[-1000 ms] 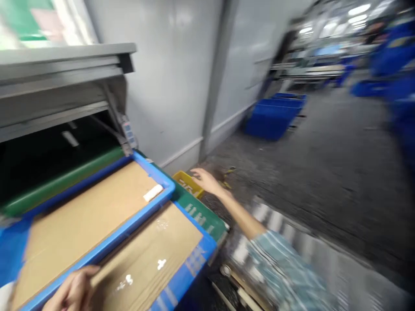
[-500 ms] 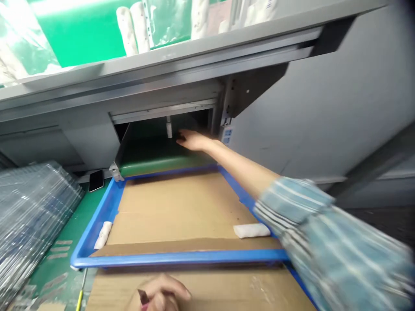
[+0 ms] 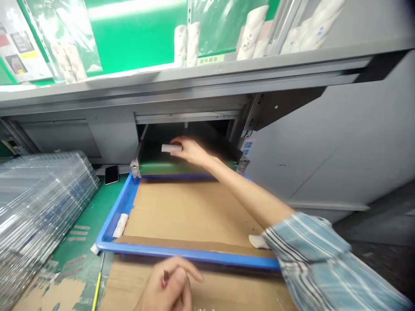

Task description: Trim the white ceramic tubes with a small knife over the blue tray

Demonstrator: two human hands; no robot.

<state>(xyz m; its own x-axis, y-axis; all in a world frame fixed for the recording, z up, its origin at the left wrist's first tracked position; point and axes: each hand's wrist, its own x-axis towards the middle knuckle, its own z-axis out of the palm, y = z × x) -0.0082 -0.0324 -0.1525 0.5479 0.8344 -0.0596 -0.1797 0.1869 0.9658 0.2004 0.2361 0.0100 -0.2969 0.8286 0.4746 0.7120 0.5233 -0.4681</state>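
My right hand (image 3: 191,151) reaches over the green conveyor belt (image 3: 188,166) at the opening under the shelf. Its thumb and fingers are closed on a small white cylinder (image 3: 171,148), held roughly level. Farther back on the belt, another small white piece (image 3: 186,125) shows. My left hand (image 3: 171,283), low in the view, is curled over the cardboard. From its grip pokes the tip of a slim dark-red object (image 3: 165,279); the rest is hidden by the fingers. Just in front of the belt is a blue tray (image 3: 194,258) lined with cardboard (image 3: 194,211).
White rolls lie in the tray's left (image 3: 121,225) and right (image 3: 258,241) corners. Stacked clear plastic trays (image 3: 42,207) stand at left, near a phone (image 3: 111,175) and a yellow-handled tool (image 3: 96,291). White cylinders (image 3: 186,45) stand on the shelf (image 3: 207,75) above.
My right hand has closed on a white cylinder and holds it above the belt. The camera view has shifted, so the tray appears farther right. My left hand shows more fully, still curled.
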